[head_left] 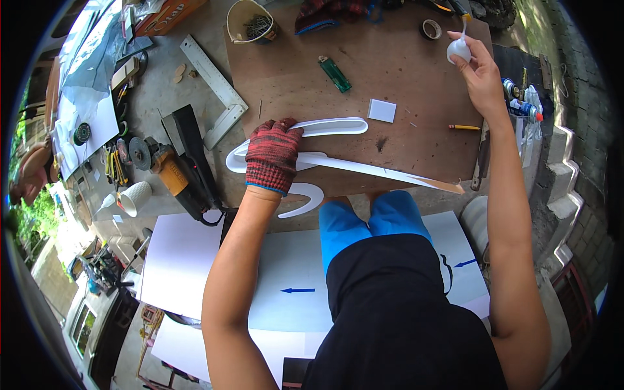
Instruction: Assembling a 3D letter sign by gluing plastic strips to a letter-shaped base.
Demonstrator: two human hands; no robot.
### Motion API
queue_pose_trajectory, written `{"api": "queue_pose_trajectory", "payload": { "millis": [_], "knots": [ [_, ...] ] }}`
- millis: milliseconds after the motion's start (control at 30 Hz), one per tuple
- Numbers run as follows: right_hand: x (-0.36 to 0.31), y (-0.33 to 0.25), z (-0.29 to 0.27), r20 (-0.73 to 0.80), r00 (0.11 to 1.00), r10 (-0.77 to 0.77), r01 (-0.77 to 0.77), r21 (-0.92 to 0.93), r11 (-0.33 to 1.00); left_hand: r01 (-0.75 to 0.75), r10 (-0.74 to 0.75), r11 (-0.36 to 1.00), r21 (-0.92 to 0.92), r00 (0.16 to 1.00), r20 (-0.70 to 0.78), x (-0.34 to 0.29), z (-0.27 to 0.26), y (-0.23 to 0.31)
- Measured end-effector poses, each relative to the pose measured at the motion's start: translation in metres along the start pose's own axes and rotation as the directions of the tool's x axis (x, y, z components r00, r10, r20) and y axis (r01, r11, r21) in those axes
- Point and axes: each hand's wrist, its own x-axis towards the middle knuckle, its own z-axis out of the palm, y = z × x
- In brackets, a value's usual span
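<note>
My left hand (273,156), in a red and black knit glove, is closed over a white curved channel-shaped piece (335,126) lying on the brown board. From beneath that hand a long white strip (383,171) runs right, ending in a brownish tip near the board's front edge. A white hook-shaped curve (305,200) shows just below the glove; whether it joins the channel piece is hidden. At the far right, my bare right hand (484,77) grips a small round white squeeze bottle (458,51), its thin spout pointing up beside a black-handled tool (459,8).
On the board (312,71) lie a green lighter (335,74), a small white block (381,110), a pencil (464,127) and a tape roll (430,29). A nail bucket (251,23) stands behind. An angle grinder (170,170) and a metal square (218,91) are left. Spray cans (522,109) sit right.
</note>
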Motion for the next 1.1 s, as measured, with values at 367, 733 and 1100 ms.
{"api": "queue_pose_trajectory", "payload": {
  "millis": [367,733,1100],
  "knots": [
    [-0.073,-0.116,0.021,0.424,0.835,-0.351,0.528,-0.438,0.727,0.023,-0.023,0.999,-0.023,1.0,-0.01,-0.003,-0.001,-0.001],
    [-0.087,-0.12,0.05,0.445,0.811,-0.38,0.563,-0.415,0.714,0.007,-0.007,1.0,-0.009,1.0,-0.002,-0.005,-0.003,-0.001],
    [-0.086,-0.114,0.063,0.482,0.77,-0.418,0.622,-0.424,0.658,0.02,-0.019,0.999,-0.042,1.0,0.012,-0.003,-0.005,0.0]
  ]
}}
